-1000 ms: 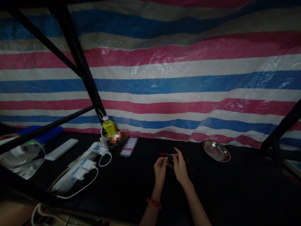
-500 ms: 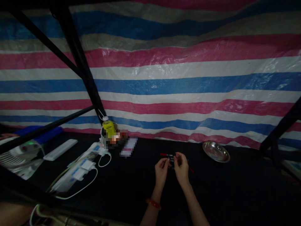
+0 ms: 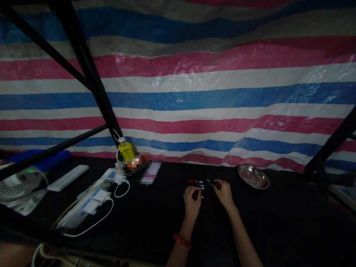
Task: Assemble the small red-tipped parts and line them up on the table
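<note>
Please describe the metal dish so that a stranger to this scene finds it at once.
Look along the foot of the striped tarpaulin wall to the right part of the black table. There, beyond the right hand, lies a round metal dish. It is the only shiny silver thing there.

A glossy metal dish (image 3: 253, 176) sits on matt black cloth (image 3: 278, 222), backed by a shiny woven plastic tarp (image 3: 194, 92).

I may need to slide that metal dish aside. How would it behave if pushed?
The metal dish looks thin and shallow, so it is probably light and stiff. Its smooth, shiny surface suggests it might slide readily on the black table. Pressing down on its sloped rim might tip it.
</note>
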`<action>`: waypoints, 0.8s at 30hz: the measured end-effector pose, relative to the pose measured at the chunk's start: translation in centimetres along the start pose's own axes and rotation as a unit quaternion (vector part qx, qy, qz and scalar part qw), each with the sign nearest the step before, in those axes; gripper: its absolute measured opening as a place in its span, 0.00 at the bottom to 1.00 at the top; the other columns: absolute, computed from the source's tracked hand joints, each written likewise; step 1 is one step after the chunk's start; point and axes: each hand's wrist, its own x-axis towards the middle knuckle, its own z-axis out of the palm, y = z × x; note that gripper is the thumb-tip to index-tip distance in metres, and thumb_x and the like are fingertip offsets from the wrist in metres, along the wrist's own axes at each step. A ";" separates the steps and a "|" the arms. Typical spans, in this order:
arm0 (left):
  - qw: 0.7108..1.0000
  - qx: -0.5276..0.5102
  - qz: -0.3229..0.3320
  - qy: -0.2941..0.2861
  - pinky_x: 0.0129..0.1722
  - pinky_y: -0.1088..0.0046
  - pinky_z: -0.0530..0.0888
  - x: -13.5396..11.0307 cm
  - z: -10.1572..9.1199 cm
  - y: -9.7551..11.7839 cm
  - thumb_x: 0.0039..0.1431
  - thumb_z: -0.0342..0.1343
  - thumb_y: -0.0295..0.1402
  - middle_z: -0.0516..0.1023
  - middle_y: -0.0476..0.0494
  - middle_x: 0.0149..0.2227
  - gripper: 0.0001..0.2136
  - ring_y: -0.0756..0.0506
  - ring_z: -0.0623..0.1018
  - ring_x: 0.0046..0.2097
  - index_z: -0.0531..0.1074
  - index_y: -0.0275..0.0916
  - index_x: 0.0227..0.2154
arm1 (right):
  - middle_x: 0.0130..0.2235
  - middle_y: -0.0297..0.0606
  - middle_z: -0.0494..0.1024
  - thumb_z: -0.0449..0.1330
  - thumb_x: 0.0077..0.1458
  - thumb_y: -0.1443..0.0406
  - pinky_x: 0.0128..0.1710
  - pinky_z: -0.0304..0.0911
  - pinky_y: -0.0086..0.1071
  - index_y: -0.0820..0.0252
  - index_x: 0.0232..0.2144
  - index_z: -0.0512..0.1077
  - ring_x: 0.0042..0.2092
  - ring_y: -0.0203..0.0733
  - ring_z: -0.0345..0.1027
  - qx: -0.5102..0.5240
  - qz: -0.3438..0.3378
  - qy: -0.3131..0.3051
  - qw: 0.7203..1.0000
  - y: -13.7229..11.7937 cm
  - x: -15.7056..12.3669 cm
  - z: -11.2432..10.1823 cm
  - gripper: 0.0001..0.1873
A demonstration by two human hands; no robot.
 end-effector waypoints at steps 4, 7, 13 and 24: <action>0.998 0.052 -0.030 0.030 0.42 0.62 0.66 0.0 -0.1 -0.4 0.49 0.54 0.29 0.76 0.45 0.33 0.05 0.42 0.73 0.40 0.75 0.42 0.27 | 0.31 0.42 0.75 0.59 0.45 0.63 0.35 0.60 0.34 0.58 0.35 0.75 0.36 0.47 0.67 -0.078 -0.032 -0.050 0.995 0.0 1.3 1.2 0.13; 0.996 0.079 -0.038 0.033 0.41 0.62 0.64 -0.1 -0.1 -0.4 0.49 0.55 0.29 0.76 0.45 0.34 0.05 0.41 0.73 0.41 0.75 0.43 0.28 | 0.35 0.45 0.76 0.57 0.46 0.67 0.38 0.61 0.35 0.59 0.38 0.75 0.40 0.49 0.68 -0.106 -0.052 -0.078 0.990 -0.4 1.7 2.3 0.14; 0.993 0.106 -0.038 0.021 0.42 0.62 0.63 -0.3 -0.2 -0.3 0.50 0.54 0.29 0.76 0.46 0.34 0.05 0.41 0.73 0.42 0.74 0.43 0.29 | 0.38 0.45 0.76 0.54 0.48 0.71 0.40 0.60 0.33 0.58 0.38 0.75 0.43 0.46 0.68 -0.102 -0.079 -0.113 0.985 -0.9 1.8 2.9 0.15; 0.994 0.107 -0.024 0.009 0.44 0.62 0.66 -0.2 -0.1 0.1 0.52 0.54 0.34 0.77 0.45 0.37 0.08 0.43 0.74 0.43 0.73 0.42 0.36 | 0.33 0.39 0.72 0.51 0.52 0.65 0.38 0.61 0.34 0.59 0.39 0.69 0.36 0.42 0.66 0.021 -0.097 -0.026 0.995 -4.9 1.8 -1.5 0.12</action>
